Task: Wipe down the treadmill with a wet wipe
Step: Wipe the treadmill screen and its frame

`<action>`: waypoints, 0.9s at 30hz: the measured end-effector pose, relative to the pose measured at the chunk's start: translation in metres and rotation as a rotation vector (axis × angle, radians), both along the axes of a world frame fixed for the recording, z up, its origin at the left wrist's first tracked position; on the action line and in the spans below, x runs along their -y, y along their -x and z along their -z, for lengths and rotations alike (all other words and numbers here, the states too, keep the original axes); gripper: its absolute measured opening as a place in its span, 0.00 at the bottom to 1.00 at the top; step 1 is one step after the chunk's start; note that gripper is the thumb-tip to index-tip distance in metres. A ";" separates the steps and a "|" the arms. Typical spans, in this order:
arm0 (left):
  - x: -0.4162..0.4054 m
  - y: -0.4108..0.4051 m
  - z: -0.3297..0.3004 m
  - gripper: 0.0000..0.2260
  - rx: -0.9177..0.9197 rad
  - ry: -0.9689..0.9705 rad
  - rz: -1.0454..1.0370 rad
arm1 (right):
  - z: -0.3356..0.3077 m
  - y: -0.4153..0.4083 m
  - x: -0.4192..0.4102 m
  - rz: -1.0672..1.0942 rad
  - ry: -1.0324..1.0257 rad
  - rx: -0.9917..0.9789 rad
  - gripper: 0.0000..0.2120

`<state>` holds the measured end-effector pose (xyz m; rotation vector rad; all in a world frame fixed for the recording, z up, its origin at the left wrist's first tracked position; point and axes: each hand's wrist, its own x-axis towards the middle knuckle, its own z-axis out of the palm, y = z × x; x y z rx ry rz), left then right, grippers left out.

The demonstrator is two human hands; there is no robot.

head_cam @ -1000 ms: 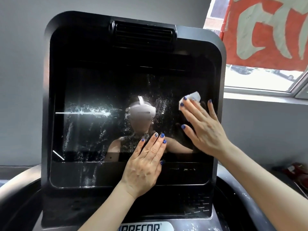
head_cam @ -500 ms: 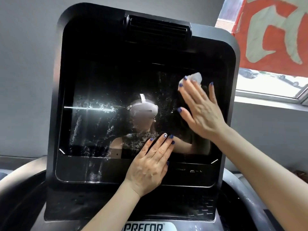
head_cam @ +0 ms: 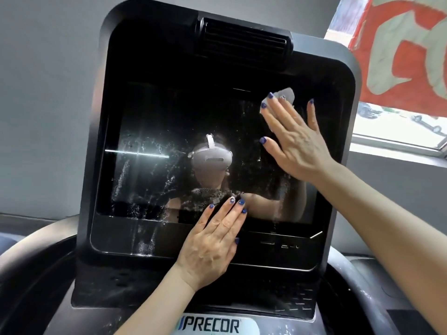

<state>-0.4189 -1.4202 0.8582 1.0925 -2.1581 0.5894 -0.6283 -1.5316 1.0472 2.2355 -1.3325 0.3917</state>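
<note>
The large black glossy screen (head_cam: 198,146) of the treadmill console is filling most of the view, standing tilted back inside its dark rounded plastic frame (head_cam: 96,141). The right hand (head_cam: 294,143) is lying flat on the upper right part of the glass, with its fingers straight and a little spread, and it is pressing a small white wet wipe (head_cam: 285,94) against the screen. Only the top edge of the wipe is showing above the fingertips; the rest is hidden under the palm, so I cannot tell how it is folded. The left hand (head_cam: 212,243) is resting flat on the lower middle part of the screen, with fingers straight and close together, pointing up and slightly to the right; it is holding nothing. The two hands are well apart from each other.

White wet streaks and small drops (head_cam: 142,170) are covering the left and the lower part of the glass, and some of them are running down to the lower edge. The glass is reflecting a person wearing a white headset (head_cam: 210,158). A black ribbed vent (head_cam: 244,42) is sitting at the top of the frame. Under the screen, a light label with the dark letters PRECOR (head_cam: 212,326) is showing on the grey console base. At the upper right, a red cloth with pale letters (head_cam: 406,49) is hanging in front of a window (head_cam: 396,126).
</note>
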 end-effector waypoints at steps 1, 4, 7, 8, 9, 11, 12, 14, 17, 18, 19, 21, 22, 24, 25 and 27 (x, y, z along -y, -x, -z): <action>-0.001 -0.002 0.002 0.24 0.008 -0.002 -0.009 | 0.004 -0.002 -0.004 -0.023 -0.002 0.000 0.30; -0.001 -0.005 0.007 0.24 0.043 0.008 -0.026 | 0.026 -0.002 -0.018 -0.143 -0.039 -0.105 0.32; -0.001 -0.003 0.008 0.24 0.058 0.024 -0.038 | 0.026 0.008 -0.021 -0.220 -0.057 -0.251 0.31; -0.001 -0.003 0.008 0.24 0.062 0.028 -0.042 | 0.018 0.011 -0.016 -0.224 -0.042 -0.296 0.31; -0.001 -0.003 0.008 0.24 0.067 0.030 -0.045 | 0.009 0.012 -0.009 -0.216 -0.026 -0.319 0.31; -0.001 -0.004 0.008 0.25 0.078 0.031 -0.050 | -0.011 0.007 0.007 -0.179 0.005 -0.279 0.30; -0.002 -0.004 0.008 0.25 0.079 0.030 -0.051 | -0.018 0.002 0.014 -0.159 0.018 -0.233 0.30; -0.002 -0.003 0.008 0.25 0.071 0.025 -0.049 | -0.023 -0.013 0.022 -0.124 0.033 -0.138 0.29; -0.002 -0.003 0.009 0.24 0.060 0.017 -0.046 | -0.013 -0.030 0.020 -0.127 0.028 -0.065 0.31; -0.002 -0.003 0.009 0.24 0.061 0.017 -0.045 | -0.007 -0.033 0.016 -0.152 0.023 -0.071 0.31; -0.002 -0.003 0.009 0.24 0.063 0.018 -0.043 | 0.000 -0.034 0.010 -0.184 0.013 -0.090 0.31; -0.002 -0.004 0.009 0.24 0.062 0.022 -0.041 | 0.015 -0.034 -0.002 -0.254 -0.024 -0.153 0.32; -0.002 -0.004 0.009 0.24 0.061 0.024 -0.042 | 0.022 -0.034 -0.008 -0.289 -0.037 -0.190 0.32; -0.002 -0.004 0.009 0.25 0.059 0.025 -0.042 | 0.029 -0.029 -0.016 -0.343 -0.039 -0.267 0.31; -0.002 -0.004 0.009 0.25 0.056 0.023 -0.041 | 0.028 -0.027 -0.016 -0.356 -0.033 -0.303 0.30; -0.002 -0.004 0.009 0.25 0.051 0.018 -0.043 | 0.017 -0.025 -0.012 -0.355 -0.016 -0.343 0.29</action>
